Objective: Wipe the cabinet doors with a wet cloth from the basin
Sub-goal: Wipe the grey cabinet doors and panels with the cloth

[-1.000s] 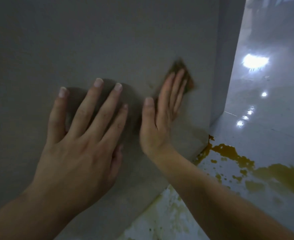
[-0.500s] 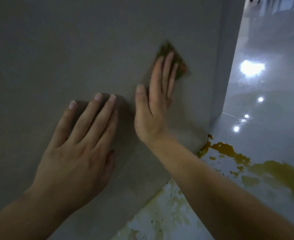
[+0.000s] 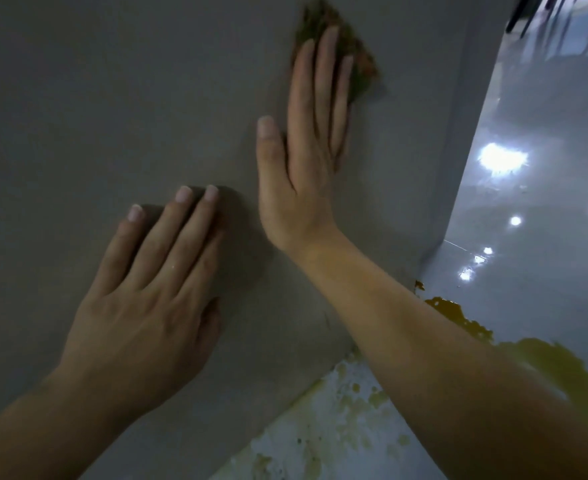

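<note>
A plain grey cabinet door (image 3: 112, 98) fills most of the view. My right hand (image 3: 303, 150) presses a small dark brown-green cloth (image 3: 358, 60) flat against the door near the top, fingers straight. Most of the cloth is hidden under the fingers. My left hand (image 3: 154, 289) rests flat on the door lower down and to the left, fingers spread and straight, holding nothing. The basin is not in view.
The cabinet's right edge (image 3: 458, 168) meets a glossy grey floor (image 3: 545, 237) with light reflections. A yellow-brown puddle (image 3: 545, 362) spreads on the floor by the cabinet's base, with paler stains (image 3: 337, 427) below my right forearm.
My right hand has slid the cloth upward along the door. My left hand has stayed flat on the door, sitting lower in the view as the camera tilted up.
</note>
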